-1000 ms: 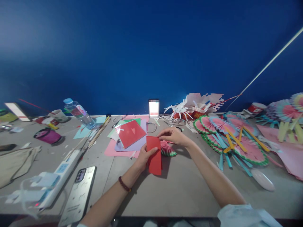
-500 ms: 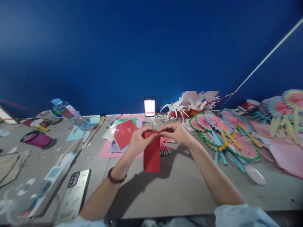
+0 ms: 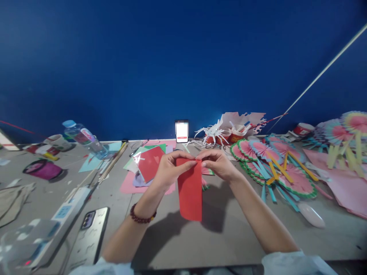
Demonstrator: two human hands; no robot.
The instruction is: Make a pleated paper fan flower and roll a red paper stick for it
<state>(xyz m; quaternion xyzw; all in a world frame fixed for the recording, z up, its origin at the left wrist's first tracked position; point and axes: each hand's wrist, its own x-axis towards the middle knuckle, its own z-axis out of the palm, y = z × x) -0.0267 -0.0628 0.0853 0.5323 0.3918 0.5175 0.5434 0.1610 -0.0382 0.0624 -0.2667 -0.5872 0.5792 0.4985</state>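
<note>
A strip of red paper (image 3: 190, 194) hangs upright above the grey table, its lower end slightly curved. My left hand (image 3: 172, 168) pinches its top edge between thumb and fingers, with a dark bead bracelet on the wrist. At the top right corner of the paper, my right hand (image 3: 216, 162) is closed on it, thumb and fingertips close to those of my left hand. Behind the paper, a small pink and green folded fan (image 3: 207, 171) is partly hidden.
Left: a water bottle (image 3: 84, 137), a power strip (image 3: 61, 225) and a phone (image 3: 90, 236). Coloured paper sheets (image 3: 149, 164) lie behind my left hand. Right: paper fans (image 3: 295, 177), a white glue bottle (image 3: 311, 214) and pink sheets (image 3: 344, 183). A lit phone (image 3: 182, 131) stands against the blue wall.
The red paper has moved slightly right and nearer, and more of its face shows. Both hands have shifted a little to the right with it, still pinching its top.
</note>
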